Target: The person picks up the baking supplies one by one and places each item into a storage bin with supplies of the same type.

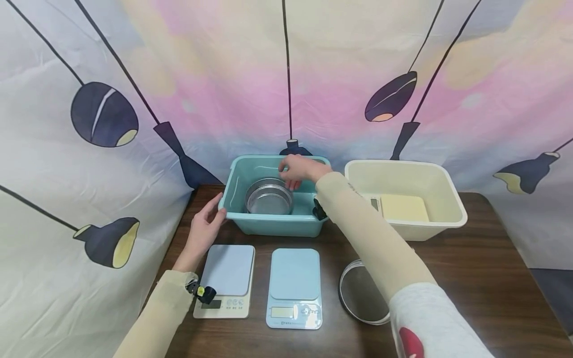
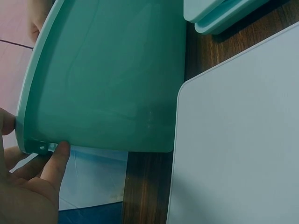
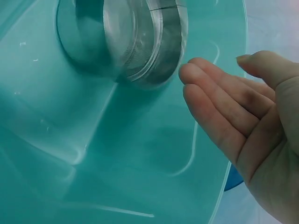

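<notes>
My left hand (image 1: 204, 229) grips the left rim corner of a teal plastic basin (image 1: 277, 227). In the left wrist view, the fingers of the left hand (image 2: 39, 184) lie on both sides of that rim. Inside the basin sits a round metal sieve (image 1: 268, 203), its fine mesh and shiny wall showing. My right hand (image 1: 301, 169) reaches over the basin's far side, just right of the sieve. Seen from the right wrist, its fingers are extended and hold nothing, with the fingertips close to the metal rim.
A white kitchen scale (image 1: 227, 271) and a light blue one (image 1: 295, 276) lie in front of the basin. Another round sieve (image 1: 361, 293) is partly hidden under my right sleeve. To the right, a cream basin (image 1: 440, 219) contains a pale yellow scale (image 1: 404, 208).
</notes>
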The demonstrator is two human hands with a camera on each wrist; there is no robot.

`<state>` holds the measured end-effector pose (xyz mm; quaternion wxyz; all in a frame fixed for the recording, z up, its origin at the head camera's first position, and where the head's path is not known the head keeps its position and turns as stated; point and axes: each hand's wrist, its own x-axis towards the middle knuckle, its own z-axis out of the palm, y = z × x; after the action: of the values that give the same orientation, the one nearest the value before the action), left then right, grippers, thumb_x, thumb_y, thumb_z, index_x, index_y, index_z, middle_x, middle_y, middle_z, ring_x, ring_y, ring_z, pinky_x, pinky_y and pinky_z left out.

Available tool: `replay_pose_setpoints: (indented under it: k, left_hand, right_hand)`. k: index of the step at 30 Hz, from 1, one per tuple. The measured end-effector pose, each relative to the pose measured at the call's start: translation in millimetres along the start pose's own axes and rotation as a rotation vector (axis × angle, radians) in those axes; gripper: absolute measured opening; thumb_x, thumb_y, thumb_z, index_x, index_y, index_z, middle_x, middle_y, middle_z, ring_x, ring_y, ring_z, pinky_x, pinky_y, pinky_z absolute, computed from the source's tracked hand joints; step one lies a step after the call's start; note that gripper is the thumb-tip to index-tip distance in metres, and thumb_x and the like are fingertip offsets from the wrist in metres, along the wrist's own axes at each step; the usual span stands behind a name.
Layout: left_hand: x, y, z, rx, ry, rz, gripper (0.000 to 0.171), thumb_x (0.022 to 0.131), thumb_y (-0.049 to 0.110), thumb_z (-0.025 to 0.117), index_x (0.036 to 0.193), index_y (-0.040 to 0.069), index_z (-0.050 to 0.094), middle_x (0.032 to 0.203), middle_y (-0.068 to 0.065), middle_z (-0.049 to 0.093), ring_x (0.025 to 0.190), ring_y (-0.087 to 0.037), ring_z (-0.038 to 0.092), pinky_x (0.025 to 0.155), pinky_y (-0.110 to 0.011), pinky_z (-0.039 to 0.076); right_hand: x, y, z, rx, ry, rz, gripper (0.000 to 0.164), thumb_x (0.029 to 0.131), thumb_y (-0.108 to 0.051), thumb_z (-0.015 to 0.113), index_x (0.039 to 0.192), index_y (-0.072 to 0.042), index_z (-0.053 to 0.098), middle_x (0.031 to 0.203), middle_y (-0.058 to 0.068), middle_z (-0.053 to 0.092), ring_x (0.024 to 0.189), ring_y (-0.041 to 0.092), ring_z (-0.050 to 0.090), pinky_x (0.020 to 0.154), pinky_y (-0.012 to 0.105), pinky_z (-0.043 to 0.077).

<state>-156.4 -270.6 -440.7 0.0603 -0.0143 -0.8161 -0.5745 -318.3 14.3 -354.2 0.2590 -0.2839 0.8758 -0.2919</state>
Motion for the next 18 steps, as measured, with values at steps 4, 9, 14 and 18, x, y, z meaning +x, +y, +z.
replay_pose_setpoints:
  k: [4, 9, 14, 18]
  left_hand:
    - [-0.8, 1.4, 1.3, 0.003, 0.004, -0.004, 0.053, 0.109, 0.014, 0.051, 0.160, 0.005, 0.039, 0.157, -0.027, 0.045, 0.132, -0.043, 0.056, 0.093, -0.019, 0.057]
    - [-1.1, 1.8, 2.9, -0.014, 0.006, -0.003, 0.052, 0.109, 0.013, 0.052, 0.159, 0.005, 0.041, 0.157, -0.026, 0.046, 0.131, -0.042, 0.056, 0.092, -0.019, 0.057]
    - [-1.4, 2.9, 2.6, -0.007, 0.006, -0.001, 0.053, 0.109, 0.013, 0.052, 0.160, 0.006, 0.040, 0.157, -0.025, 0.045, 0.131, -0.042, 0.056, 0.096, -0.027, 0.058]
    - [-1.7, 3.5, 1.6, -0.002, 0.003, -0.003, 0.053, 0.109, 0.014, 0.052, 0.160, 0.006, 0.039, 0.157, -0.026, 0.045, 0.131, -0.042, 0.056, 0.096, -0.029, 0.058]
  right_hand:
    - [-4, 3, -3, -0.025, 0.019, -0.019, 0.039, 0.110, -0.013, 0.049, 0.147, 0.000, 0.055, 0.104, 0.021, 0.075, 0.091, 0.034, 0.074, 0.081, 0.039, 0.064]
    - [-11, 5, -9, -0.041, 0.051, -0.060, 0.037, 0.110, -0.014, 0.050, 0.144, -0.001, 0.058, 0.103, 0.018, 0.073, 0.094, 0.034, 0.073, 0.082, 0.038, 0.063]
    - [-22, 4, -13, -0.063, 0.087, -0.116, 0.036, 0.110, -0.014, 0.050, 0.142, -0.001, 0.060, 0.102, 0.015, 0.073, 0.096, 0.037, 0.072, 0.083, 0.037, 0.062]
    - [-31, 4, -15, -0.098, 0.109, -0.146, 0.035, 0.109, -0.014, 0.052, 0.141, -0.002, 0.061, 0.103, 0.015, 0.074, 0.089, 0.029, 0.072, 0.085, 0.037, 0.062]
